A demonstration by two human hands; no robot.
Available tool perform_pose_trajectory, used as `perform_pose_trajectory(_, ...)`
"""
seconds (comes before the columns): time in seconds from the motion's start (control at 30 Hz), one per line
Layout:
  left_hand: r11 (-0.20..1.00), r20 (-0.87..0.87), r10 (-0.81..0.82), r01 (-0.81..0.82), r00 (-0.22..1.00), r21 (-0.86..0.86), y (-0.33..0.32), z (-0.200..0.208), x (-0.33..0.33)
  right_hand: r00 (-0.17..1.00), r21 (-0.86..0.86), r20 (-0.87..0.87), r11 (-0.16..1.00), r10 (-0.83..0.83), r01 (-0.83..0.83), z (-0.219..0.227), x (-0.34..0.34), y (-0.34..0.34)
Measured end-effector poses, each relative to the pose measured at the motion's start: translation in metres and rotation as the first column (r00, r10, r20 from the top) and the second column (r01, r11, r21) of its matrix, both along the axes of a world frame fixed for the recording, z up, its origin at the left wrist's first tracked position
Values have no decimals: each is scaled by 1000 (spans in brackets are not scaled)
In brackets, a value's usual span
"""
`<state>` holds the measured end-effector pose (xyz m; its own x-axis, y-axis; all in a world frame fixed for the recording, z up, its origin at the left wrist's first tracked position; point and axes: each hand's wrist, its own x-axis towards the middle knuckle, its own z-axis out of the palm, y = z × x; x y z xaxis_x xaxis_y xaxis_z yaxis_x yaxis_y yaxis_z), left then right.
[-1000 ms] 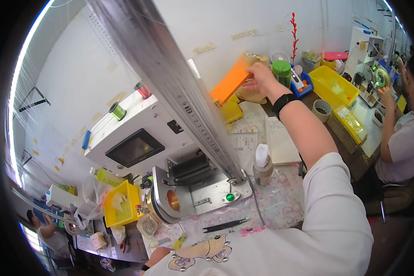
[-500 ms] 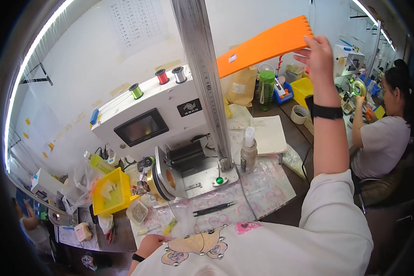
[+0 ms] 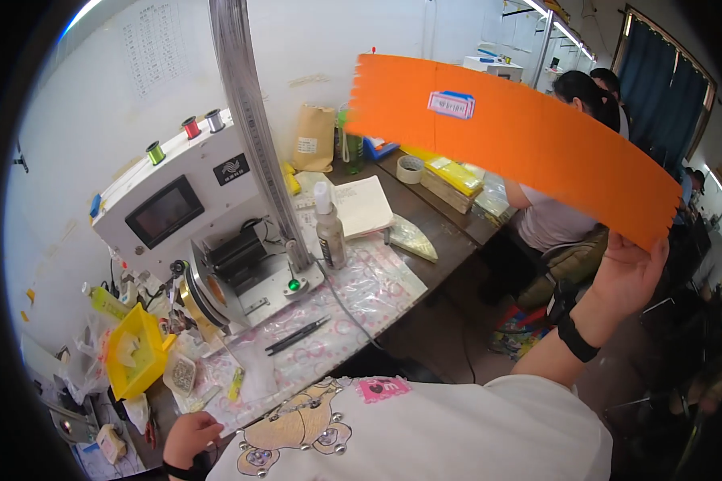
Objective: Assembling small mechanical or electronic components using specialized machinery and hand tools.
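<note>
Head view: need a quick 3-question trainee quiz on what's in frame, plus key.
1. Which hand holds the orange board?
2. How many spools stand on top of the white machine?
3. The left hand is nearest to:
a) the table's front edge
b) the machine's screen
c) the notebook

Key:
1. The right hand.
2. Three.
3. a
</note>
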<state>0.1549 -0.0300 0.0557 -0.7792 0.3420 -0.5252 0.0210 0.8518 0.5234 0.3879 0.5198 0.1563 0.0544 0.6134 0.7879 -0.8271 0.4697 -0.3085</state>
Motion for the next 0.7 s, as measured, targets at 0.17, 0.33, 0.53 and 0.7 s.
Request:
perform_pose_trajectory(0.17,911,-217,179,-78,960,405,-4,38,15,900,-9,-33,900,435,-435,0,43,-15)
perform_pose_trajectory(0.33,802,-597,195,224,778,553,27,68,32,843,25,-24,843,538,-537,5,52,-17)
perform_pose_trajectory(0.53,646,-866,117,625,486,438,114,101,27,826,-51,44,827,562,-560,15,36,-22)
perform_pose_trajectory(0.7,581,-762,-351,765,544,279,188,92,44,796,383,598,839,93,-385,9,-33,-33)
